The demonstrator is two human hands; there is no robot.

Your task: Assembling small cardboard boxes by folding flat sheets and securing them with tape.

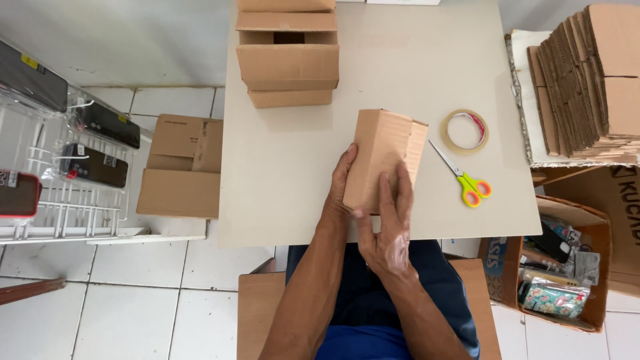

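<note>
— Seen from above: small cardboard box point(381, 160), standing tilted near the front edge of the white table point(287, 173), gripped on both sides.

— Hands?

— Left hand point(341, 187) wrapped around the box's left side, fingers closed against the cardboard. Right hand point(390, 230) pressed flat on the near face, fingers point(403, 190) stretched upward along it, thumb at the lower corner. Both touching the box; nothing else held.

— Around it?

— Just right of the box, a roll of clear tape point(465, 131) lying flat; below the tape, scissors point(463, 177) with yellow-green and orange handles, blades pointing toward the box, handles toward the right edge. Neither touched.

— Far side of the table?

— Stack of assembled cardboard boxes point(287, 57) at the back edge, left of centre, well apart from the hands; top one with flaps open.

— Off the table?

— On the right, a pile of flattened cardboard point(587, 80) leaning in a row on a separate surface. Below that, an open carton point(567, 273) holding mixed packets. On the left, another brown box point(180, 167) on the tiled floor, beside a white wire rack point(67, 200) carrying dark wrapped items. In front, dark blue clothing over the lap, a brown stool or board point(257, 313) under the forearms.
</note>
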